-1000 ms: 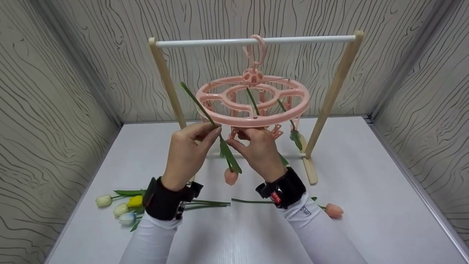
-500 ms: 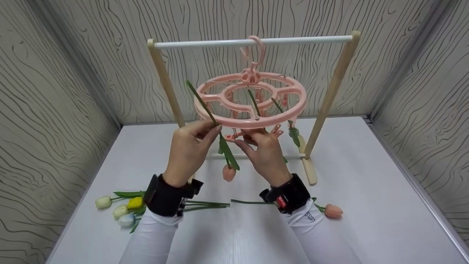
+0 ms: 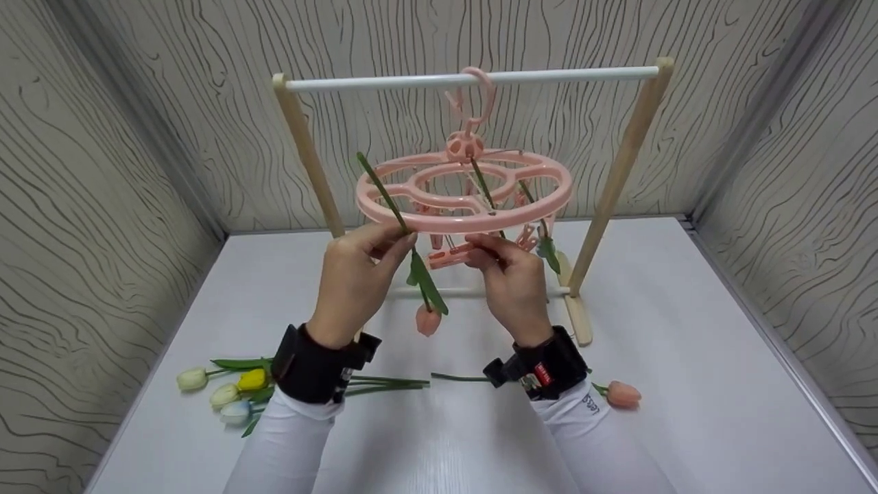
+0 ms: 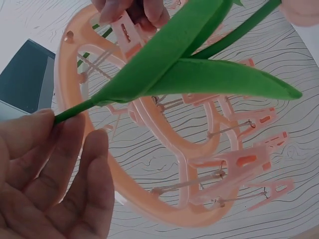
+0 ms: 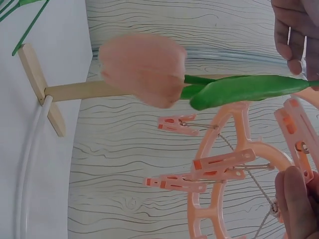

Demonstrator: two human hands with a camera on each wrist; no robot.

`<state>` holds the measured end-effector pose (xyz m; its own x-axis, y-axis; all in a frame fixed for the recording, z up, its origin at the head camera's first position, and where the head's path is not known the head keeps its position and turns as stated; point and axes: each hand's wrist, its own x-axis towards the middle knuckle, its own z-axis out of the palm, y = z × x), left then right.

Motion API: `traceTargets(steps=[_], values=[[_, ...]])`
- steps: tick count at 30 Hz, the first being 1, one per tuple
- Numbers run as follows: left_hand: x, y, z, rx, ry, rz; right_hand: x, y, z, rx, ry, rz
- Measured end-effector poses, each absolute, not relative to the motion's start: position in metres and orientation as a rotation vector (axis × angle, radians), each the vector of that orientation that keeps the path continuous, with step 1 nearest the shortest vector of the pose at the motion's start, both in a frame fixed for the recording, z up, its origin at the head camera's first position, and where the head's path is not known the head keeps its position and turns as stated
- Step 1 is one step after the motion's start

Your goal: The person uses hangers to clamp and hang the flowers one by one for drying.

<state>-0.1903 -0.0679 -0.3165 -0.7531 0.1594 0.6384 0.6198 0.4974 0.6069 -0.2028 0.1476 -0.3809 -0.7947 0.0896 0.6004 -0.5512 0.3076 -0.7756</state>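
Observation:
My left hand (image 3: 357,278) pinches the green stem of a pink artificial tulip (image 3: 428,321), whose bloom hangs downward and whose stem end rises past the hanger's rim. My right hand (image 3: 514,281) pinches one end of a pink clothespin (image 3: 449,256) beneath the round pink clip hanger (image 3: 439,223). In the right wrist view the clothespin (image 5: 296,134) points toward the left hand's side, apart from the tulip stem. Two more stems slant through the hanger: one stem (image 3: 482,185) near its middle, another with a leaf (image 3: 549,255) at its right. Their blooms are hidden.
The hanger hooks onto a white rod (image 3: 562,74) between wooden posts (image 3: 627,158). Several tulips, white, yellow (image 3: 253,379) and blue (image 3: 235,412), lie at the table's left, partly behind the left forearm. Another pink tulip (image 3: 623,394) lies to the right, under the right wrist.
My right hand has moved right, and the clothespin in its fingers now lies sideways in fuller view. The hanger has swung slightly left. My left hand stays nearly still with the tulip.

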Motion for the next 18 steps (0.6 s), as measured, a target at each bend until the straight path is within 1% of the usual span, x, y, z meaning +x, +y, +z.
traceTargets(steps=[10,18], values=[[-0.19,-0.0664,-0.3237,-0.662,-2.203,-1.169,-0.2002,0.1455,-0.3781,0.367,-1.929,1.752],[-0.1914,-0.0612,-0.3264,-0.684,-2.23,-1.133,-0.2003,0.1434,-0.3772,0.346,-1.935,1.792]])
